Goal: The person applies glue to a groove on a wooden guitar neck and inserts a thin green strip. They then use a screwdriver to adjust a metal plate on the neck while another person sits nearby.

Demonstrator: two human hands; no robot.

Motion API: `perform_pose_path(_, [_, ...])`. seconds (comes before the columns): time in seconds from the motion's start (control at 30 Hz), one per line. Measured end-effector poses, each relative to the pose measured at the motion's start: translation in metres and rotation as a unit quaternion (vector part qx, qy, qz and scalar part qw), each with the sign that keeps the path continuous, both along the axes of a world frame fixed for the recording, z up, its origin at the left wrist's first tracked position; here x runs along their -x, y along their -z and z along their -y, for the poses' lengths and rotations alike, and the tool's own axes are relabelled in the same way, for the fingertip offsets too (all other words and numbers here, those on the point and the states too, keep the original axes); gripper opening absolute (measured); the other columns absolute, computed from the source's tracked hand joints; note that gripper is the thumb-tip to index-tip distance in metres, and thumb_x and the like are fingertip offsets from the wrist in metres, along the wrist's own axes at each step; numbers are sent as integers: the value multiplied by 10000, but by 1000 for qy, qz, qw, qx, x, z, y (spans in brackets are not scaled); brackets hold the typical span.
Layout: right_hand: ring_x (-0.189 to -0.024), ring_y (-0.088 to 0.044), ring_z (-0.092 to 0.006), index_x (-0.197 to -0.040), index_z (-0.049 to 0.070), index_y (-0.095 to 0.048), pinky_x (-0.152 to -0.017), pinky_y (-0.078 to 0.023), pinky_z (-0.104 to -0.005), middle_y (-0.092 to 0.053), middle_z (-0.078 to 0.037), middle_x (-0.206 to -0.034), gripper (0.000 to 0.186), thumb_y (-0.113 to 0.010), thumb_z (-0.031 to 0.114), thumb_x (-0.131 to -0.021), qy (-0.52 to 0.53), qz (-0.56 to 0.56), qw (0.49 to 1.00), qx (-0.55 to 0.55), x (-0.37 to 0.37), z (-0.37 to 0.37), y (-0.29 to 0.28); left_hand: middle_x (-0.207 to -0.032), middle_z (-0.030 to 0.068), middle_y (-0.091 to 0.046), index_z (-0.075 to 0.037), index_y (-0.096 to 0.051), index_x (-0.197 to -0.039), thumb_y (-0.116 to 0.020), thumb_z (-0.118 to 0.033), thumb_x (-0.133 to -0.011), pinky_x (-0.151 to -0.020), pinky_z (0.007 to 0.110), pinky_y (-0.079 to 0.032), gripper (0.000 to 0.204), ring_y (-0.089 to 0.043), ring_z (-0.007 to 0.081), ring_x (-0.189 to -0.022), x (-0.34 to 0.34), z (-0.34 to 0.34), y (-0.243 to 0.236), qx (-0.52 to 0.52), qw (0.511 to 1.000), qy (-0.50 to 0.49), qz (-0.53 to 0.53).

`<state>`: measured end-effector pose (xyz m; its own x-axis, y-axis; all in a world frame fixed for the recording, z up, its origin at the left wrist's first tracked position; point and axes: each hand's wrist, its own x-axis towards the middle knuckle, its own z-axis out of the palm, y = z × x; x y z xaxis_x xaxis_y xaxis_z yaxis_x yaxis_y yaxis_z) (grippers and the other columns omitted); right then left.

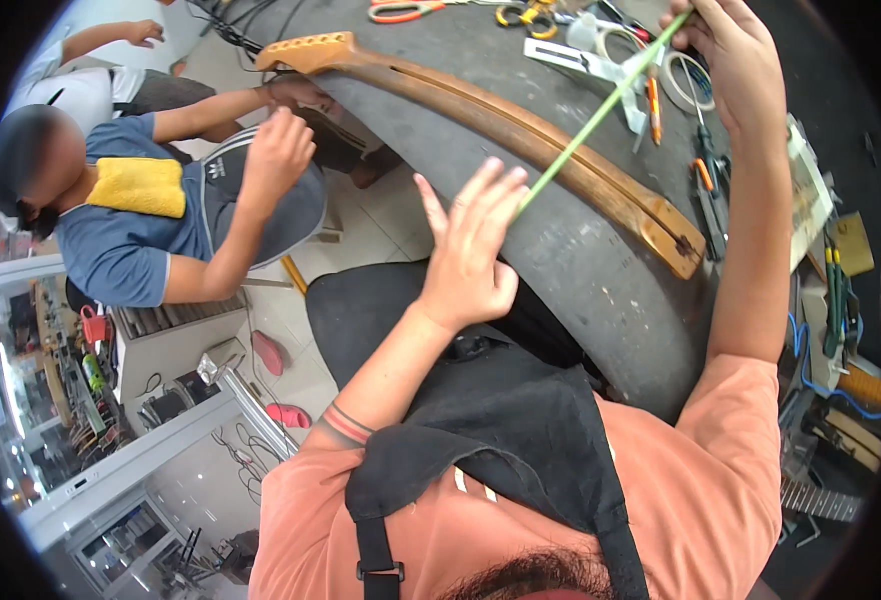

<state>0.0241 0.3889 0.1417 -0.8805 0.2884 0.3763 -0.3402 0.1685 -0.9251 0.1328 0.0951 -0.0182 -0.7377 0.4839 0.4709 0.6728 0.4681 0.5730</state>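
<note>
My right hand [725, 70] grips the upper end of a long, thin green strip [605, 110] at the top right. The strip slants down to my left hand [465, 245], whose fingers are at its lower end, little finger stretched out; the exact grip is hidden. Under the strip, a wooden guitar neck [440, 105] with a long central groove lies diagonally on the dark grey bench [600, 320], headstock to the upper left. My left hand is in front of the neck, over the bench's near edge.
Scissors [400, 12], tape rolls [682, 82], a pale bracket [570, 60] and screwdrivers [702, 150] lie beyond the neck and right. A seated person [130, 250] in blue is at my left, another person behind. A glass-topped case [20, 380] of tools stands lower left.
</note>
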Motion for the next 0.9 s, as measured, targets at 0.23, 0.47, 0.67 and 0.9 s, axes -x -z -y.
perform_pose_path(0.23, [-614, -606, -77, -1189, 5, -708, -581, -530, -227, -656, 14, -814, 218, -551, 150, -1150, 54, -11, 993, 102, 4, 13, -3, -1377, 64, -729, -58, -732, -1225, -640, -180, -1014, -1302, 671, 140, 261, -579, 300, -1460, 9, -4, 6, -76, 997, -1, 22])
perform_pose_path(0.47, [-629, -598, -123, -1184, -1, -692, -588, -538, -272, -635, -13, -803, 204, -567, 152, -1134, 1, -70, 986, 149, 4, 24, 1, -1397, 55, -710, -83, -738, -1095, -611, -180, -1063, -1333, 582, 55, 163, -556, 287, -1461, 13, -9, 12, -51, 998, -38, 1])
perform_pose_path(0.67, [-594, -470, -95, -1240, 18, -636, -523, -404, -253, -512, 21, -774, 193, -534, 158, -1156, -86, -85, 944, 307, 16, 12, 16, -1365, 48, -726, -81, -748, -1061, -631, -166, -1052, -1339, 562, 18, 145, -553, 285, -1450, 12, -12, 14, -57, 997, -50, -4])
perform_pose_path(0.9, [-543, -388, -65, -1129, 58, -591, -479, -296, -227, -515, 17, -794, 270, -569, 324, -1169, 2, 6, 925, 379, 36, 31, 28, -1358, 25, -732, -92, -750, -1065, -653, -131, -1046, -1345, 536, 6, 105, -543, 266, -1466, 7, -13, 7, -49, 997, -62, 20])
